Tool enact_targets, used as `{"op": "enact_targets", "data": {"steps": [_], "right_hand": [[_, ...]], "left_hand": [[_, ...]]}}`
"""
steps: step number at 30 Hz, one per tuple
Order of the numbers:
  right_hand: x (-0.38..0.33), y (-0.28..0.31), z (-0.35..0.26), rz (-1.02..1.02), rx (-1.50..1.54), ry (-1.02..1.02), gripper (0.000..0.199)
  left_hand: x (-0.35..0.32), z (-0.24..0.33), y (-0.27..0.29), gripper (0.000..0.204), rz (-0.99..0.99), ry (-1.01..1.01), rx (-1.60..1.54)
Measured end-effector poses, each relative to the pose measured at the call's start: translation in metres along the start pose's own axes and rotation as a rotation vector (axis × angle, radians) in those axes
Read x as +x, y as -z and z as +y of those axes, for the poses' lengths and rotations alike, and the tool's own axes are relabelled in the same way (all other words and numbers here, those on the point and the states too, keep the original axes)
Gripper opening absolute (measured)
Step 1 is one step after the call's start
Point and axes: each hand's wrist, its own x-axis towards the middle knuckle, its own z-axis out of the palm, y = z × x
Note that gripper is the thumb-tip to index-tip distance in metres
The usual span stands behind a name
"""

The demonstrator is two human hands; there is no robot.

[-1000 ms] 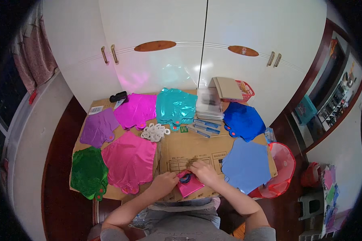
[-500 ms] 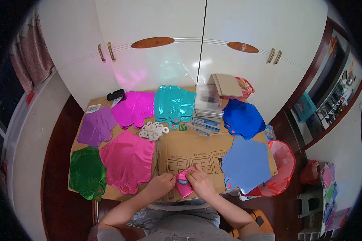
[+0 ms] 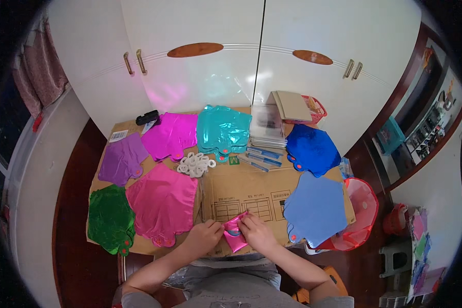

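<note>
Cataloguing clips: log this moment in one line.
left hand: at left edge of folded pink foil | right hand: holding its right side | beneath: cardboard

Across the cardboard-topped table point(image 3: 246, 185), shiny foil sheets lie flat: green point(image 3: 110, 215) and pink point(image 3: 164, 205) toward eight o'clock, purple point(image 3: 119, 160) near ten, magenta point(image 3: 170, 134) at eleven, teal point(image 3: 224, 128) at twelve, royal blue point(image 3: 314, 149) at two, light blue point(image 3: 315, 208) near four. White rings point(image 3: 195, 165) heap toward eleven; slim blue-and-white packets point(image 3: 263, 158) and stacked clear sleeves point(image 3: 267, 128) lie around one.
</note>
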Motion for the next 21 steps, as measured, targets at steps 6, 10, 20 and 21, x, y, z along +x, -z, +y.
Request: {"op": "enact_targets", "data": {"steps": [6,10,20,21], "right_hand": [[-0.009,-0.017,0.006,0.067,-0.010,-0.001,0.025],[-0.012,-0.023,0.009,0.030,-0.032,0.012,0.025],[-0.008,-0.014,0.010,0.104,0.028,-0.049,0.034],[-0.009,-0.016,0.010,0.093,0.005,-0.064,0.035]], "left_hand": [[0.022,0.006,0.012,0.048,0.093,0.041,-0.141],[0.017,0.003,-0.007,0.069,-0.091,-0.039,-0.071],[0.005,-0.002,-0.006,0.073,-0.123,-0.087,0.002],[0.005,-0.002,-0.006,0.074,-0.118,-0.090,-0.005]]}}
